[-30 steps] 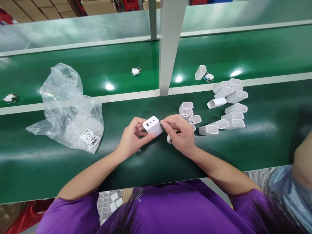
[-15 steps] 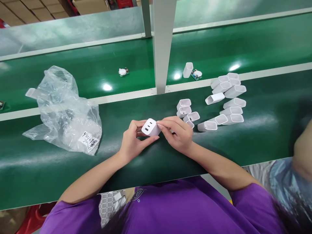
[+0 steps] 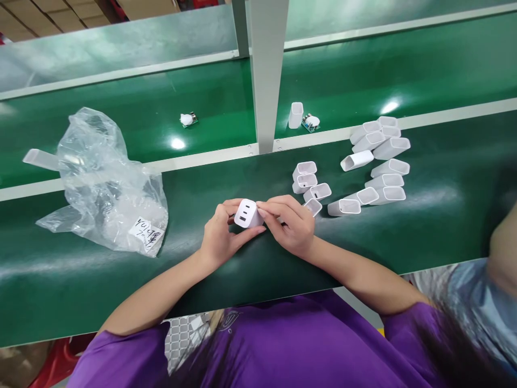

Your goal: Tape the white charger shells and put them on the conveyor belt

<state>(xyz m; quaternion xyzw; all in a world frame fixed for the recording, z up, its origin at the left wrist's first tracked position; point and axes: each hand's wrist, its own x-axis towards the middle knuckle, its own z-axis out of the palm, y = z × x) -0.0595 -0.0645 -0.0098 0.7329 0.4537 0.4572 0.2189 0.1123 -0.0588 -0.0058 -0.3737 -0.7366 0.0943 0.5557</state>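
Observation:
A white charger housing [image 3: 245,214] with several dark port slots in its end face is held over the green bench. My left hand [image 3: 220,235] is closed around it from the left, the thumb stretched along its lower side. At its upper right edge, my right hand [image 3: 291,222] pinches with thumb and fingertips; whether something small is between them I cannot make out. Just right of that hand lies an open-ended white housing [image 3: 313,207], partly hidden by it. Two more housings [image 3: 306,181] and another [image 3: 319,192] lie behind.
Several white housings [image 3: 388,182] are grouped at the right. A clear plastic bag [image 3: 117,199] with a handwritten label lies at the left. On the belt beyond are circuit boards [image 3: 188,119] and an upright housing [image 3: 296,115]. A post [image 3: 266,81] rises centrally; a person sits at right.
The circuit boards and housings on the far belt have shifted left. Both hands keep hold of the charger housing, which has turned slightly; my right hand has moved a little left.

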